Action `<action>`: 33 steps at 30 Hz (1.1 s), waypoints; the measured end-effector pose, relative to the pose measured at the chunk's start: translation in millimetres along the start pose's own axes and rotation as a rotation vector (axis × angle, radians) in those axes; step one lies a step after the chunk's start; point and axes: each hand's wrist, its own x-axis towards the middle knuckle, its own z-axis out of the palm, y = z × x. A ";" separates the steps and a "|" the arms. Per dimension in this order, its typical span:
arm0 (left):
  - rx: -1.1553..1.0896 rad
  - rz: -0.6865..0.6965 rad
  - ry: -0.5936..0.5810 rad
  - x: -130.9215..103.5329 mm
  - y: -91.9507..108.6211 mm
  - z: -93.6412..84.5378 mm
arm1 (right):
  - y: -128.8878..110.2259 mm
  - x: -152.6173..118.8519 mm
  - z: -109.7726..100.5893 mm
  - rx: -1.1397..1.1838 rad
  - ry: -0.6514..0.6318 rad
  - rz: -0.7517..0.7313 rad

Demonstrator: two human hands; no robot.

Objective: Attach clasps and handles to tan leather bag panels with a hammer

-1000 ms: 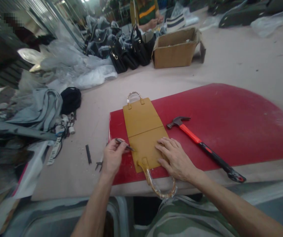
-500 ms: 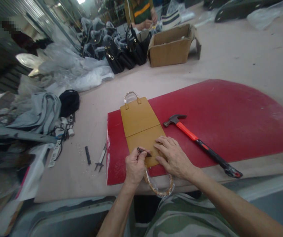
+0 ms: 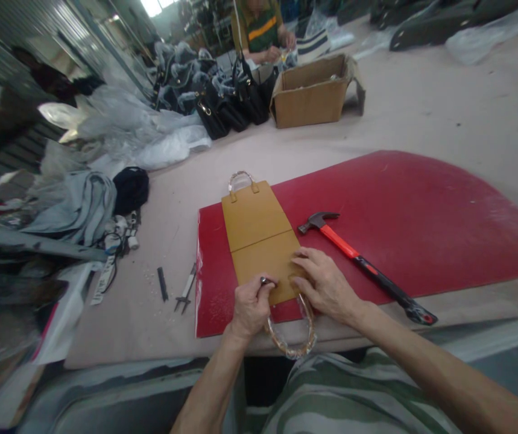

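A mustard-yellow leather bag panel (image 3: 261,226) lies flat, with a seam across its middle and a plastic-wrapped handle at each end. The near handle (image 3: 291,348) hangs toward me. My left hand (image 3: 252,304) is closed round a short dark metal rod (image 3: 268,281), a punch by its look, its tip pointing at the panel's lower part. Over the panel's lower right edge, my right hand (image 3: 324,283) has its thumb and fingers apart, touching the leather. A claw hammer (image 3: 351,253) with a red and black handle rests to the right.
Beneath the panel is a red mat (image 3: 398,223). Left of it lie a dark bar (image 3: 162,284) and metal dividers (image 3: 187,289). A cardboard box (image 3: 308,105), black handbags (image 3: 222,108) and clear plastic (image 3: 150,141) stand farther back. A co-worker's hands (image 3: 281,48) are beyond the box.
My right hand has shifted slightly right to the panel's edge, its fingers more bent. The left hand still holds the rod, now more upright. The view has tilted slightly.
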 end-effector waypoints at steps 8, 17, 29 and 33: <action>-0.037 -0.026 -0.008 4.8 -1.1 2.4 | 23.5 2.3 -76.5 -0.578 -0.300 0.462; 0.091 0.079 -0.018 -0.8 -7.8 7.5 | -4.3 20.4 -88.9 0.629 -0.393 0.952; 0.173 0.129 0.045 -4.0 -12.7 12.6 | -67.4 0.1 -118.9 -0.284 -0.105 -0.191; 0.146 0.150 0.042 -4.2 -13.7 13.1 | -81.0 6.7 -136.8 -0.277 -0.034 -0.117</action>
